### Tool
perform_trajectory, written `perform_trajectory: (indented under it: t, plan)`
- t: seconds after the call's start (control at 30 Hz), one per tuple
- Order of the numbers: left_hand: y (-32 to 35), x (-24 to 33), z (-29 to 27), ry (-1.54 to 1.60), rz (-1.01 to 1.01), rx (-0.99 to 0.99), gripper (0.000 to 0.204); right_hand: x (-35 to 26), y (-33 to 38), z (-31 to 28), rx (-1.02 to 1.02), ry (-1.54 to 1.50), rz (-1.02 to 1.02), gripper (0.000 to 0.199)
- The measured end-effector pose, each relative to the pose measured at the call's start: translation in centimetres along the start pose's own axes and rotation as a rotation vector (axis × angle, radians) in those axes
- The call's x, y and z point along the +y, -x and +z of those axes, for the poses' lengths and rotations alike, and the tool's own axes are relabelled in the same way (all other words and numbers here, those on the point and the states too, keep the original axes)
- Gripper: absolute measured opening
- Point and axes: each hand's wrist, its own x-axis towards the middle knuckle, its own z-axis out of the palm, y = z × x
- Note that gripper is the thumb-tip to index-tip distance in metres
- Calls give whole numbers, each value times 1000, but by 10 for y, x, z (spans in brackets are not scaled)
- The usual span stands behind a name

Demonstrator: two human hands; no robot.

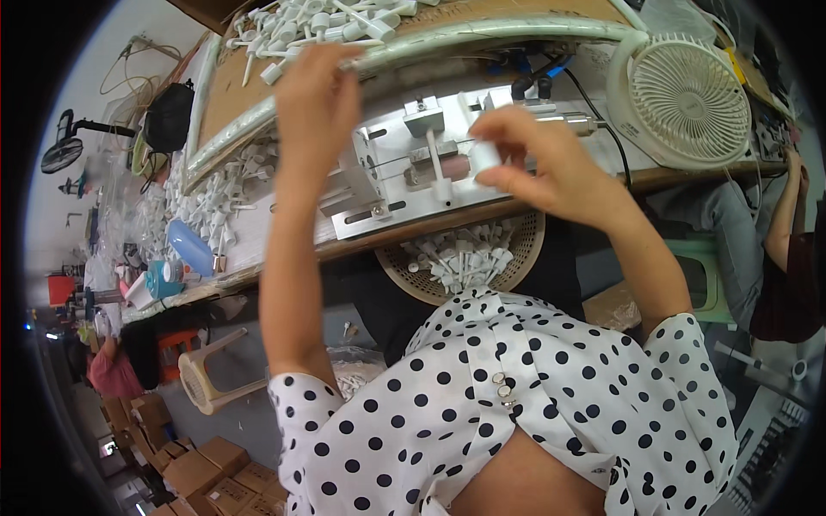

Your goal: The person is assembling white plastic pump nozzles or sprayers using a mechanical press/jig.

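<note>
A white capped stick [436,160] sits across the metal fixture [354,224] on the worktop [248,225], long axis fore-and-aft, cap toward the person. The right hand [564,165], fingers half-curled, grasps a white cap [487,160]; the blurred left hand's [317,103] grip I cannot tell.

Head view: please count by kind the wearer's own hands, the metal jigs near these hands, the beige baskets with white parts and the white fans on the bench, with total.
Own hands: 2 (left hand, right hand)
Metal jig: 1
Beige basket: 1
White fan: 1
Total: 5
</note>
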Motion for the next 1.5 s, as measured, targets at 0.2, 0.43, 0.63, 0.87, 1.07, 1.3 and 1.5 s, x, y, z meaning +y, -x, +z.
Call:
perform_trajectory:
  t: [0.2, 0.43, 0.63, 0.87, 1.07, 1.3, 1.5]
  plan:
    - [-54, -85, 1, -241, 42, -404, 24, 16, -13, 34, 4, 333, -483, 22]
    - [-40, -33, -21, 0, -79, -223, 23, 30, -17, 41, -135, 459, -474, 23]
    - [41, -1, -23, 495, -419, 51, 9, 22, -47, 26, -316, 313, -340, 32]
    - [104, 74, 21, 380, -411, 29, 22, 50, -166, -3, -9, 752, -505, 17]
    - [102, 78, 47, 134, -189, -68, 22, 46, -178, -9, -167, 733, -412, 17]
    - [90, 83, 42, 91, -254, -208, 21, 36, -124, -9, 175, -20, -293, 22]
    - [38, 30, 13, 191, -138, -25, 16, 19, -27, -6, 137, -88, -233, 20]
